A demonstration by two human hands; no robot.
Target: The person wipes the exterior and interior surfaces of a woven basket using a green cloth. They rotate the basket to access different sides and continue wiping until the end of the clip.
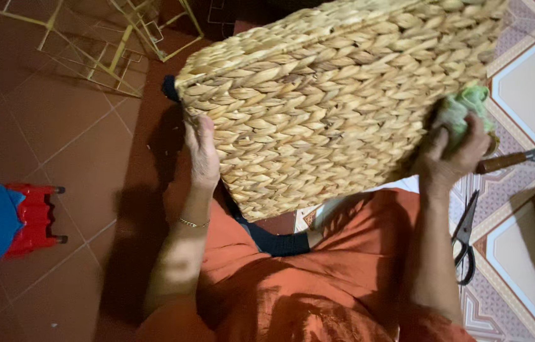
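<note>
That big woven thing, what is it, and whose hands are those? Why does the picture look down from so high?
The camera sits on a person's head, so you look down at their own arms and orange clothes. The big woven thing is a basket made of plaited straw. The left hand steadies one edge. The right hand presses a green cloth against the other edge. On the tiled floor lie black scissors and a knife with a wooden handle. Farther left stands a small red stool with something blue on it, and yellow wire frames lie beyond.
</note>
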